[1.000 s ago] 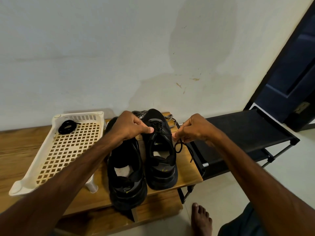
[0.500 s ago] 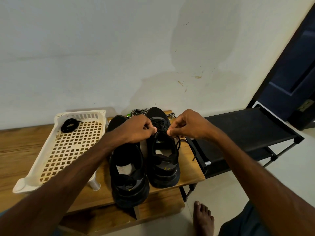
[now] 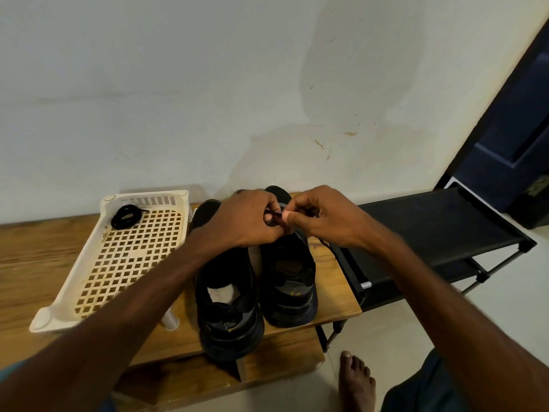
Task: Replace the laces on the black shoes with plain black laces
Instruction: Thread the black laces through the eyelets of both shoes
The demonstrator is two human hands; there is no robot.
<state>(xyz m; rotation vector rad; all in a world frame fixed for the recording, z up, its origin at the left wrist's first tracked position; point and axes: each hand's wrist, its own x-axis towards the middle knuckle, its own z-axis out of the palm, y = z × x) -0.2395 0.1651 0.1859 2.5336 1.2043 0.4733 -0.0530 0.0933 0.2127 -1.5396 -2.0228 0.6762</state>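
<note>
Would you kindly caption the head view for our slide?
Left hand and right hand pinch a black lace above one black shoe.

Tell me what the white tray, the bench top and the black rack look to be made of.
White tray: moulded plastic, slightly glossy, with a cut-out grid floor and yellowish staining.
Bench top: wood or wood veneer, with brown grain streaks.
Black rack: probably thin metal tubing with a matte shelf, perhaps fabric.
</note>
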